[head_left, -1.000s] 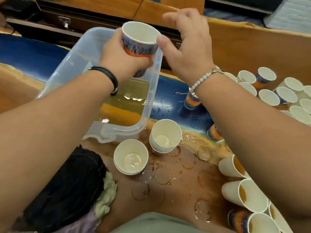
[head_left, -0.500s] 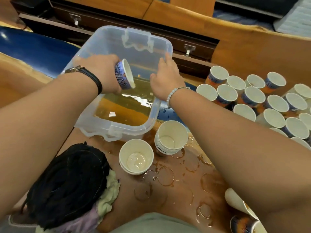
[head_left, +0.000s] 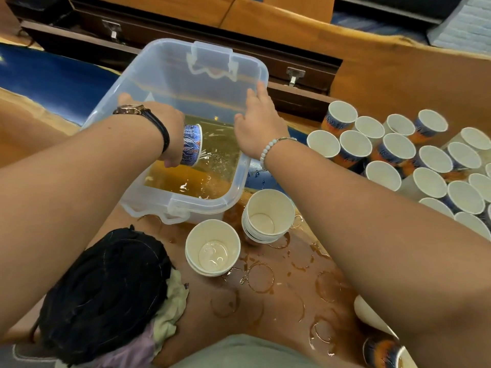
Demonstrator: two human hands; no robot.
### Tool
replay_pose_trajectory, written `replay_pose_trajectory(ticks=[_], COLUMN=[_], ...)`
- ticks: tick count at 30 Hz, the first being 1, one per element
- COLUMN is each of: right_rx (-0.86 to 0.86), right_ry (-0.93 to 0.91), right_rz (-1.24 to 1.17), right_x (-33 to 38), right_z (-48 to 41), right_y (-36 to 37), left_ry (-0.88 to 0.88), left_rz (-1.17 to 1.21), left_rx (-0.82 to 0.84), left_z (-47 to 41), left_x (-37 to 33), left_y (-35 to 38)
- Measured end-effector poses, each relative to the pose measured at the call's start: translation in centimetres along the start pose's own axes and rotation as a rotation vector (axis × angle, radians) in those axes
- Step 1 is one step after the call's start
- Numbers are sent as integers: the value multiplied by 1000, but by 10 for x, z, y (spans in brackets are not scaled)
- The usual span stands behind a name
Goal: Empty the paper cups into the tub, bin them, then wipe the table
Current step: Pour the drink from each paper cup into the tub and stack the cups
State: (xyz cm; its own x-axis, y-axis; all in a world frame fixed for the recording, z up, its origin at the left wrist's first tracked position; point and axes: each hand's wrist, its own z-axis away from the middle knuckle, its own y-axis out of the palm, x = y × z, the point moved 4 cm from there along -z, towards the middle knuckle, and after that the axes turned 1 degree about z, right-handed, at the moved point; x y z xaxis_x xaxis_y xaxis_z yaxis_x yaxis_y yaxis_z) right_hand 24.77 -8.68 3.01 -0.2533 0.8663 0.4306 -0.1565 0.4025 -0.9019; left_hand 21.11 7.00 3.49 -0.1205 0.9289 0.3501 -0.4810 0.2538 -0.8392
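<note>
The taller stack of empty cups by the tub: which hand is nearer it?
Right. The right hand rests on the right rim of the tub, directly beyond the stack; the left hand holds a tipped cup inside the tub, further left.

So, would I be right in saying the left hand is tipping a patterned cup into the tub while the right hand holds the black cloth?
Not quite: the right hand rests on the right rim of the tub, not on the black cloth, which neither hand touches. The left hand is indeed tipping the patterned cup into the tub, as the head view shows.
</note>
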Motion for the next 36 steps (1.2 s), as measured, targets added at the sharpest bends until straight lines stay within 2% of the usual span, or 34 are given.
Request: replay_pose_trajectory(ticks=[3, 5, 8, 11, 14, 16, 19, 22, 25, 28, 32, 36], right_rx=[7, 17, -49, -46, -71, -123, -174, -185, -122, -18, 89, 161], right_ry=[8, 1, -74, -139, -168, -175, -178, -171, -214, -235, -286, -255], right_rz=[27, 29, -187, -457, -406, -351, -221, -131, -107, -13, 140, 153], right_x=[0, 2, 12, 23, 20, 12, -3, -16, -19, -20, -20, -34], right_z=[-1, 0, 10, 27, 43, 54, 73, 97, 117, 127, 135, 140], right_y=[-1, -4, -22, -47, -71, -86, -106, -119, -111, -89, -55, -27], left_ry=[-3, 21, 92, 143, 250, 384, 616, 646, 565, 514, 430, 383], left_rz=[67, 223, 524, 693, 846, 926, 1052, 1176, 1182, 1056, 810, 737], left_rx=[-53, -132, -283, -448, -560, -539, -382, -352, -396, -415, -343, -304], left_z=[6, 14, 30, 49, 67, 74, 75, 66, 58, 56, 51, 46], left_x=[-1, -3, -9, -21, -37, -47, -54, -54, -61, -74, -88, -90], left_y=[-7, -15, -32, -48, -56, -56, -49, -42, -38, -36, -29, -23])
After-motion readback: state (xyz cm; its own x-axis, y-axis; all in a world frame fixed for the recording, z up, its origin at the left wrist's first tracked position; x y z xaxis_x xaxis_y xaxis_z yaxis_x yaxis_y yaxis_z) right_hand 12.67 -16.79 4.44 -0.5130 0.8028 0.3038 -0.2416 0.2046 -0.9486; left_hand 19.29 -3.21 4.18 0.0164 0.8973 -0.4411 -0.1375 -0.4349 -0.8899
